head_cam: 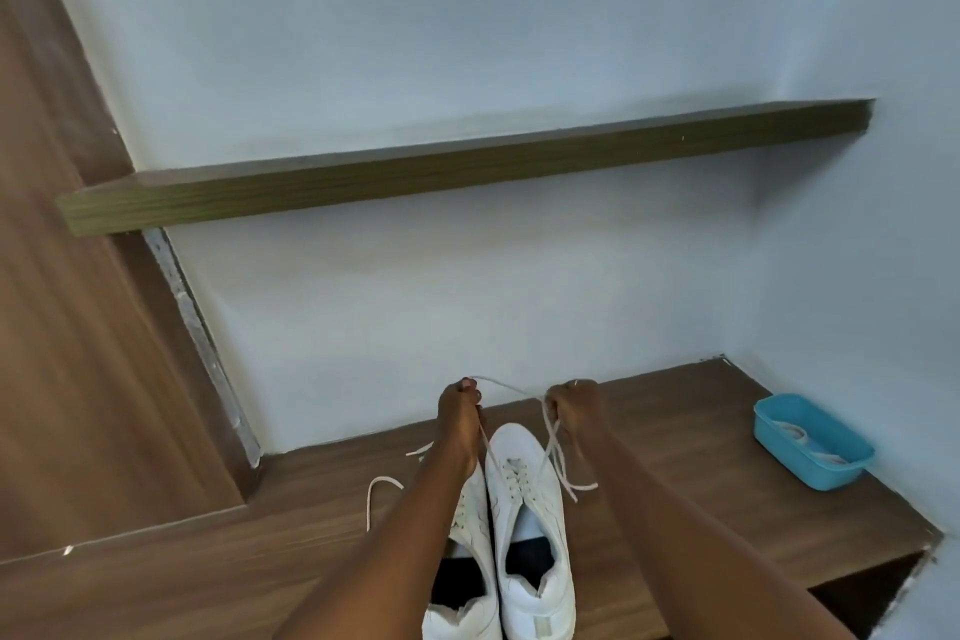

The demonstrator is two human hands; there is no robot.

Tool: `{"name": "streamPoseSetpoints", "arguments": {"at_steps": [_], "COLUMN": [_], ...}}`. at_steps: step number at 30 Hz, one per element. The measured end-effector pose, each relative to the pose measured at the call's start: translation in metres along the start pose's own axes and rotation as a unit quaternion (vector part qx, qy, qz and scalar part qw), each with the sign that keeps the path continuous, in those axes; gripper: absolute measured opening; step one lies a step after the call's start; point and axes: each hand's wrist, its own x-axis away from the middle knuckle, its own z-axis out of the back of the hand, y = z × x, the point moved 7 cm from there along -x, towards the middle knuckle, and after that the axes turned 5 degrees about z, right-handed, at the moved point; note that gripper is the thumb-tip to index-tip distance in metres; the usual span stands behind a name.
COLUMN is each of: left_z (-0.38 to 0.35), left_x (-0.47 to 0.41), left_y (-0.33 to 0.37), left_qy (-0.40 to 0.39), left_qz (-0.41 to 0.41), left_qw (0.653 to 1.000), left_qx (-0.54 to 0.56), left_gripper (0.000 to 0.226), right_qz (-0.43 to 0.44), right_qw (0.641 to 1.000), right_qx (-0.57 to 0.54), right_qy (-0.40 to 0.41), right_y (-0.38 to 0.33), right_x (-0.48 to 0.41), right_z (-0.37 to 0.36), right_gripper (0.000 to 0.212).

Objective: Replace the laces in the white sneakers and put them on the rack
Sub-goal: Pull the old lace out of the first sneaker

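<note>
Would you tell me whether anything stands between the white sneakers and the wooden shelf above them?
Nothing visible does: only bare wall between the sneakers and the shelf. The blue tub sits off right. Left hand and right hand hold a lace.

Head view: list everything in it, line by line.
sneakers: two, white, side by side on the wooden ledge
held lace: one, off-white, rising from one sneaker
loose lace: one, off-white, on the ledge left of the sneakers
tub: one, blue, right end of the ledge
wall: one, pale blue, behind
shelf: one, olive-brown, on the wall above
left hand: one, pinches the held lace
right hand: one, grips the held lace
</note>
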Motion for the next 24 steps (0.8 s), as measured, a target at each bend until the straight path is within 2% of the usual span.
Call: {"name": "streamPoseSetpoints", "arguments": {"at_steps": [6, 9, 12, 15, 20, 22, 24], "left_z": [-0.005, -0.009, -0.016, -0.023, -0.025, -0.027, -0.034], "left_x": [0.018, 0.031, 0.042, 0.048, 0.056, 0.059, 0.057], "left_y": [0.069, 0.099, 0.129, 0.154, 0.184, 0.186, 0.174], "left_qy": [0.031, 0.045, 0.049, 0.042, 0.057, 0.058, 0.041], "left_qz": [-0.097, -0.139, -0.175, -0.202, -0.257, -0.287, -0.296], "left_qw": [0.994, 0.986, 0.977, 0.971, 0.954, 0.934, 0.914], "left_qx": [-0.049, -0.082, -0.108, -0.122, -0.148, -0.205, -0.275], "left_gripper": [0.018, 0.024, 0.030, 0.031, 0.031, 0.031, 0.030], "right_qz": [0.060, 0.103, 0.135, 0.149, 0.174, 0.175, 0.161], "right_qw": [0.997, 0.993, 0.990, 0.986, 0.975, 0.974, 0.980], "right_qx": [0.031, 0.029, 0.001, -0.062, -0.098, -0.082, -0.039], "right_qy": [0.033, 0.043, 0.045, 0.043, 0.095, 0.121, 0.113], "right_y": [-0.076, -0.116, -0.152, -0.180, -0.200, -0.194, -0.177], "right_x": [0.001, 0.005, 0.009, 0.015, 0.010, 0.006, 0.001], "right_z": [0.023, 0.032, 0.042, 0.052, 0.072, 0.076, 0.071], "right_gripper": [0.014, 0.013, 0.017, 0.012, 0.028, 0.027, 0.020]}}
